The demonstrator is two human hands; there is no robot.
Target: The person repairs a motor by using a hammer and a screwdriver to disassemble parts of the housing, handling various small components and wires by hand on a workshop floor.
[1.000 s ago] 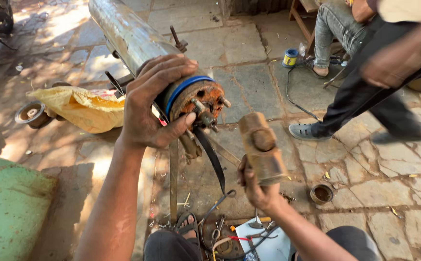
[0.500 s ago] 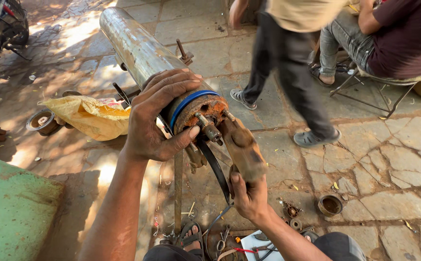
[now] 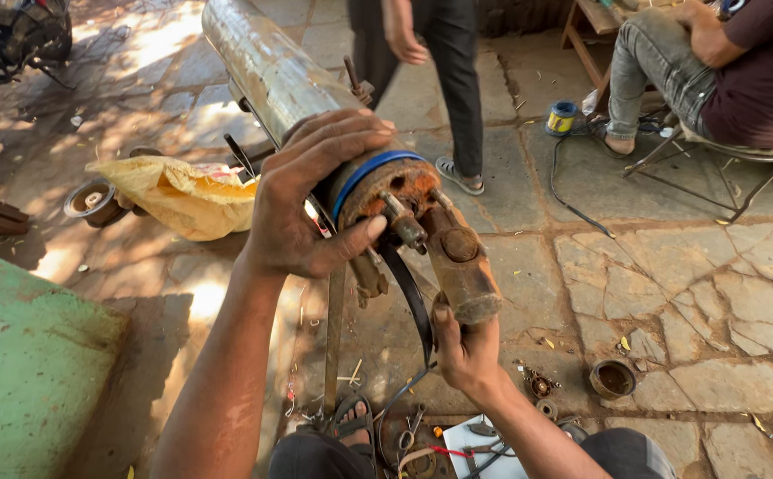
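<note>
A long metal cylinder (image 3: 266, 66), dull grey and scuffed, is lying nearly level on a thin stand, its long axis running from the upper left of the view down toward the person. Its near end (image 3: 395, 191) is pointing at the camera and slightly to the right, showing a blue ring around a rusty orange face with studs sticking out.

The left hand (image 3: 302, 208) is wrapping over the top of that end, fingers spread across the casing and thumb pressing beneath the blue ring, gripping it firmly. The right hand (image 3: 466, 346) is clenching the handle of a hammer (image 3: 462, 262) from below; the worn, rust-brown head is pointing up and is touching or lying just beside the studs on the rusty face. A flat black strap (image 3: 413, 302) is hanging down from the end of the cylinder between the two hands.

All this is happening outdoors over a floor (image 3: 670, 266) of irregular stone slabs, dappled with sun. Small tools and round metal parts (image 3: 612, 379) are lying on the floor near the person's sandalled foot. A crumpled yellow sack (image 3: 178, 191) is lying left of the cylinder, and a green painted block (image 3: 23, 390) is filling the lower left corner. Farther back, one person in dark trousers (image 3: 453, 71) is standing, and another in jeans (image 3: 714, 62) is sitting on a metal-framed seat, a spool of wire (image 3: 562, 117) near their foot.
</note>
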